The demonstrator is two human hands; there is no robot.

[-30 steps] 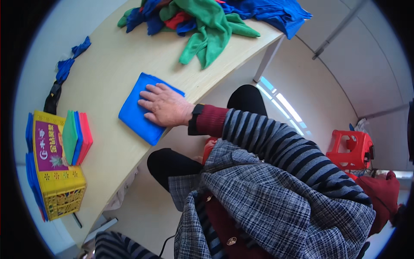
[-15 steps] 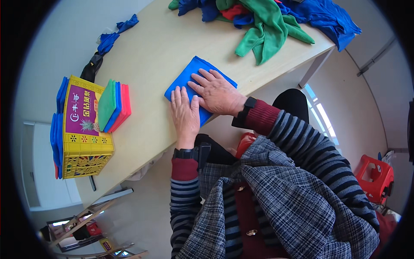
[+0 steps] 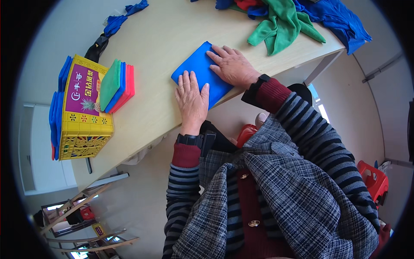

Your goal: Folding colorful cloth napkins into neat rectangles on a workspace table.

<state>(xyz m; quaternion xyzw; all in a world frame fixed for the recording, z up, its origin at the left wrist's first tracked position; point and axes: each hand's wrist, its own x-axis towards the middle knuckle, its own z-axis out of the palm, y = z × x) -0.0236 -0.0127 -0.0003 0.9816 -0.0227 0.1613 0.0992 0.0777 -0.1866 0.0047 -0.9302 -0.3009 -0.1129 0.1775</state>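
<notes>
Both hands lie flat on a folded blue cloth [image 3: 202,70]. The left grip [image 3: 191,102] covers the cloth's left side, fingers straight and thumb spread; the right grip [image 3: 235,69] covers its right side, fingers extended and slightly apart. Neither is clamped on anything; both palms face down. The cloth lies under and between the two, its lower corner reaching the near edge of the pale table [image 3: 157,82].

Well to the left of the left grip stands a yellow crate [image 3: 88,121], the one thing that carries large print. Its purple label [image 3: 79,88] bears big white characters beside a round white emblem, then a row of yellow characters, all running sideways, with a small orange patch and a pineapple picture [image 3: 89,105] near the label's lower edge. Small flower-shaped motifs line the crate's yellow border, and its end is latticework.

Between the crate and the left grip, nearer the crate, folded green [image 3: 111,86], blue and red cloths [image 3: 126,96] sit stacked together, hiding part of the label. More folded blue cloths [image 3: 56,113] show on the crate's far side.

Up and to the right of the right grip is a loose heap of green [image 3: 276,26] and blue cloths [image 3: 338,26], with some red among them. Each wrist behind its grip wears a black band [image 3: 189,139]. A metallic jacket button [image 3: 253,223], below both grips, carries markings too small to read.
</notes>
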